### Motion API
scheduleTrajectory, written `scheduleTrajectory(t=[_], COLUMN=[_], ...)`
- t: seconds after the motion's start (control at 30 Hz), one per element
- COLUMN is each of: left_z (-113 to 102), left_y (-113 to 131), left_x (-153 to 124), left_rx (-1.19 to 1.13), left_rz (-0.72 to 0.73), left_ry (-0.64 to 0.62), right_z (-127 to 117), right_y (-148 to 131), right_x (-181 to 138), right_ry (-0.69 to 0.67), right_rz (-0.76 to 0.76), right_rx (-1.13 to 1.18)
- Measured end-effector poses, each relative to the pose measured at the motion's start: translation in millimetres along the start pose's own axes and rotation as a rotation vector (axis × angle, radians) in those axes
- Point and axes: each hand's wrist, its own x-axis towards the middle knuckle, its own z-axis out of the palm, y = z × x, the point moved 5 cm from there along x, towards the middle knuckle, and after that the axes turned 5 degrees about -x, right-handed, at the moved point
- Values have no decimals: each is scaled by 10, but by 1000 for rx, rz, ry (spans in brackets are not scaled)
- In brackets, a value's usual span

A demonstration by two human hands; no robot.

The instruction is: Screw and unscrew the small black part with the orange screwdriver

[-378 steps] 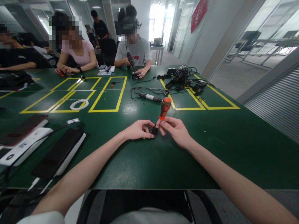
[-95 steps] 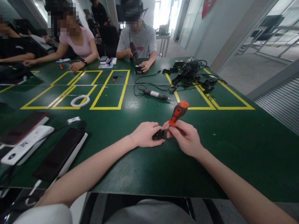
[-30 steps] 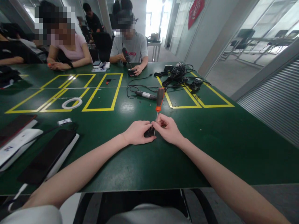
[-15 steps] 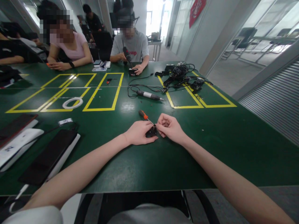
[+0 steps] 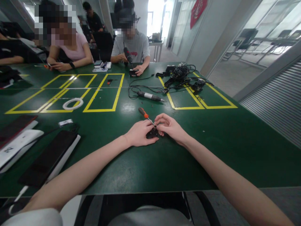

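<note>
My left hand (image 5: 141,133) lies on the table with its thumb and fingers closed around a small black part (image 5: 152,134). A short dark tube rises from the top of that part. At its right side is my right hand (image 5: 170,127), fingers curled and thumb and forefinger pinched close to the tube. Whatever is in that pinch is too small to make out. Just beyond the hands is a screwdriver (image 5: 143,112) with a black and orange handle, its shaft pointing at the tube. Whether any finger touches the shaft cannot be told.
A corded electric screwdriver (image 5: 150,96) lies farther back, near a heap of black cables (image 5: 180,77). Left are a white ring (image 5: 72,104), a black phone-like device (image 5: 49,158) and yellow tape outlines (image 5: 100,111). Across the table, a co-worker's hand (image 5: 140,70) steadies a black part under a power driver.
My right hand's fingers have uncurled a little and shifted toward the tube. The screwdriver's handle has moved slightly away and left. My left hand stays in place.
</note>
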Motion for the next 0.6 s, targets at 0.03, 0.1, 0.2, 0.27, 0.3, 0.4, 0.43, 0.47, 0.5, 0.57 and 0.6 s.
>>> scheduleTrajectory(t=[0.03,0.1,0.2,0.27,0.3,0.4,0.43,0.47,0.5,0.57,0.6], left_z=[1,3,6,3,1,0,1,3,3,4,3], left_y=[-4,-9,-6,-3,-1,8,13,16,18,20,21], left_x=[-2,-5,-7,-5,-2,10,14,16,18,19,18], left_rx=[3,10,16,30,41,71,75,76,76,71,67], left_rz=[3,6,14,11,7,4,6,7,6,2,-1], left_ry=[4,6,5,11,14,7,2,-4,-9,-16,-18], right_z=[-1,0,8,6,-1,-43,-57,-67,-74,-84,-91], right_y=[4,8,20,40,51,50,32,4,-31,-105,-137], right_x=[4,10,19,28,34,48,48,44,34,3,-15], right_ry=[6,15,4,-10,-11,5,7,6,2,2,14], right_rz=[4,10,37,77,97,112,96,70,38,-34,-66], right_rx=[1,10,78,174,230,367,384,381,363,291,255])
